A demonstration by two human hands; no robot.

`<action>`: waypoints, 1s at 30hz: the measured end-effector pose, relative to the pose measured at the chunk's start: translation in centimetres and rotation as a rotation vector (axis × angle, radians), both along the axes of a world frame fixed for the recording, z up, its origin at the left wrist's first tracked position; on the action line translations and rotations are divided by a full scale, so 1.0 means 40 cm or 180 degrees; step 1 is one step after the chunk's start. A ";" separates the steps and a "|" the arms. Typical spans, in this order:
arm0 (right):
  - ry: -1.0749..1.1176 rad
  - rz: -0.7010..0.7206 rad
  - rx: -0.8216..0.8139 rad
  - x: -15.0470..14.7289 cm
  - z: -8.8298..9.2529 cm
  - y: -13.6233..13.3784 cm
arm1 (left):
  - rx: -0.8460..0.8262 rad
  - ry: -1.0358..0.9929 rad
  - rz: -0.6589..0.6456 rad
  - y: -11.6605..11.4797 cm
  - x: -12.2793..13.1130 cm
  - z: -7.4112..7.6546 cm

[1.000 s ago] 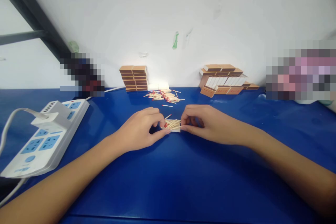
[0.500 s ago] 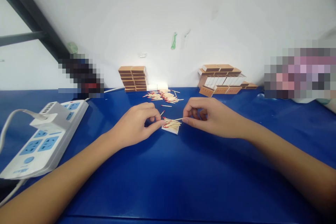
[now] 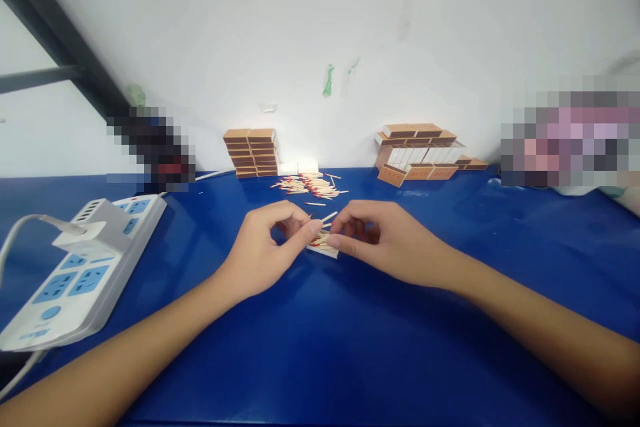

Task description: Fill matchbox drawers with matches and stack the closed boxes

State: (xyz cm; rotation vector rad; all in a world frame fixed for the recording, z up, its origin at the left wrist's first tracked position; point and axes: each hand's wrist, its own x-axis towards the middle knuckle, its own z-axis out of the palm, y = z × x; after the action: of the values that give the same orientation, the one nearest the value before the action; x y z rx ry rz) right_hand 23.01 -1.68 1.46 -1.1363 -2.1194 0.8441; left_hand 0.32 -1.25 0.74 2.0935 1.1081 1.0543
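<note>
A small white matchbox tray lies on the blue table between my hands, with red-tipped matches heaped in it. At its left side, my left hand is closed in a pinch at thumb and forefinger, and pale match ends stick out to the right of the thumb tip. My right hand is closed at the tray's right side, its thumb and forefinger around the end of a match just over the heap. Both hands partly cover the tray. Behind them, a loose pile of matches lies on the table.
A stack of matchboxes stands against the wall at back left, and more matchboxes are piled at back right. A white power strip with a plugged-in adapter lies on the left. Blurred items sit at both rear sides.
My right hand has moved left and slightly down, close to the left hand over the tray. My left thumb has shifted up over the heap, and match ends now stick out beside it.
</note>
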 end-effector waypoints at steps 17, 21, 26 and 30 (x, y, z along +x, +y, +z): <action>0.0346 -0.0429 0.0615 -0.023 -0.005 0.003 | 0.0399 -0.0414 0.0427 -0.014 0.011 -0.005; -0.0748 -0.0031 0.1034 -0.027 0.004 0.021 | 0.0702 -0.0398 0.0493 -0.017 0.012 -0.006; -0.0995 0.0111 0.0900 -0.036 0.004 0.023 | 0.0893 -0.0271 0.0451 -0.019 0.011 -0.005; -0.0131 -0.0043 0.0441 -0.029 0.018 0.022 | 0.0892 -0.0241 0.0380 -0.017 0.008 -0.009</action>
State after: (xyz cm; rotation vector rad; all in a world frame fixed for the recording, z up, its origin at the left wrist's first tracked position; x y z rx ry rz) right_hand 21.87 -0.79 2.20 -1.1030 -2.1649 0.6619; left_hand 0.63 -1.93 0.39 2.1996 1.1132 1.4049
